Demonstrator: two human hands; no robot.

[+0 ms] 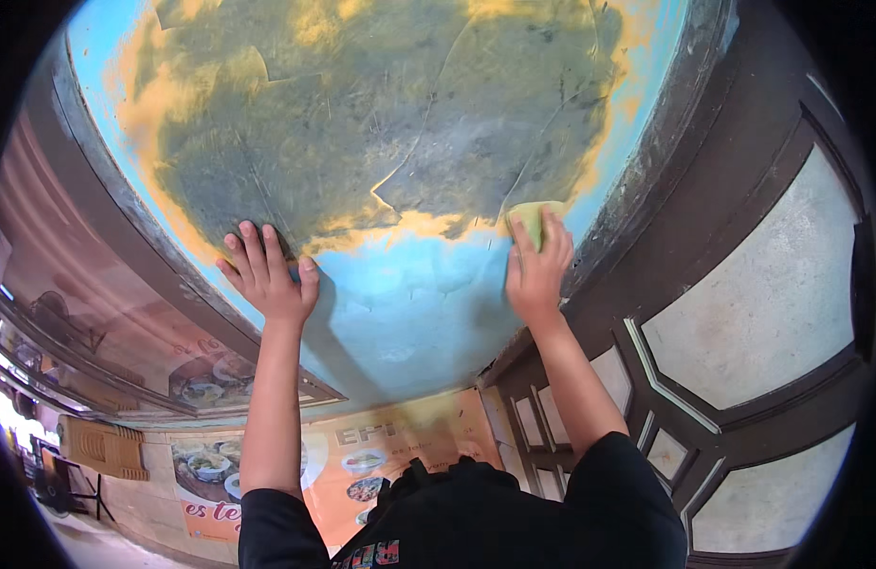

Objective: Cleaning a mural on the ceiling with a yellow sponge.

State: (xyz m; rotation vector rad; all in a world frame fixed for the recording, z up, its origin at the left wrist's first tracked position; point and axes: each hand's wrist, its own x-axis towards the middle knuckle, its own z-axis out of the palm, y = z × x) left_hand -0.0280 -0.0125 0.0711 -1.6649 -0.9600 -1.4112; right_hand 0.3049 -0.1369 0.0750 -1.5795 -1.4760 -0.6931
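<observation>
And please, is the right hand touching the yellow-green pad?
Touching. The head view shows it plainly: the fingers of the right hand lie over the yellow-green pad, overlapping its face with no gap visible.

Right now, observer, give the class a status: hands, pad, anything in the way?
Left hand open, fingers spread by the dark patch, lower left. Right hand: grip closed on yellow-green pad, against painted surface. Nothing visibly blocking.
</observation>
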